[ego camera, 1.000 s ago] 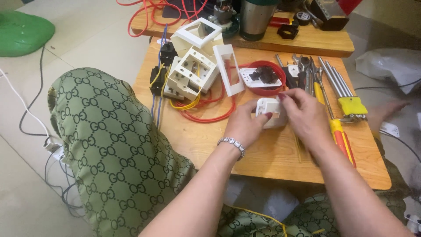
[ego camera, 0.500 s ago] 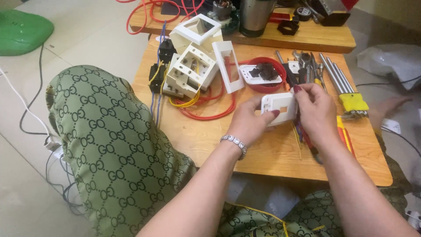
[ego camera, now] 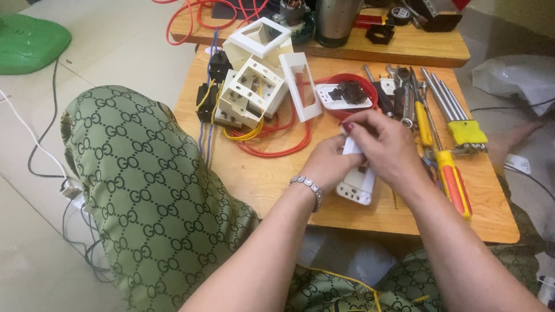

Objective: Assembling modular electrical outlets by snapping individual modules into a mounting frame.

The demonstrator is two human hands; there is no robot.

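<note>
Both my hands hold a white socket plate [ego camera: 357, 186] just above the low wooden table [ego camera: 272, 176]. My left hand [ego camera: 329, 164], with a beaded bracelet on the wrist, grips the plate's left side. My right hand [ego camera: 386, 145] covers its top, fingers curled over it, so most of the plate is hidden. Just beyond my hands lies a red round tray [ego camera: 370, 92] holding another white plate with dark parts.
White box frames [ego camera: 254, 86] with red and yellow wires [ego camera: 272, 141] sit at the table's left. Screwdrivers, wrenches and a yellow-handled tool [ego camera: 448, 144] lie at the right. A steel cup [ego camera: 338, 20] stands on a second board behind. My green patterned knee [ego camera: 139, 185] is at the left.
My hands and the socket plate have come lower and nearer to me over the table. My right hand has shifted onto the top of the plate.
</note>
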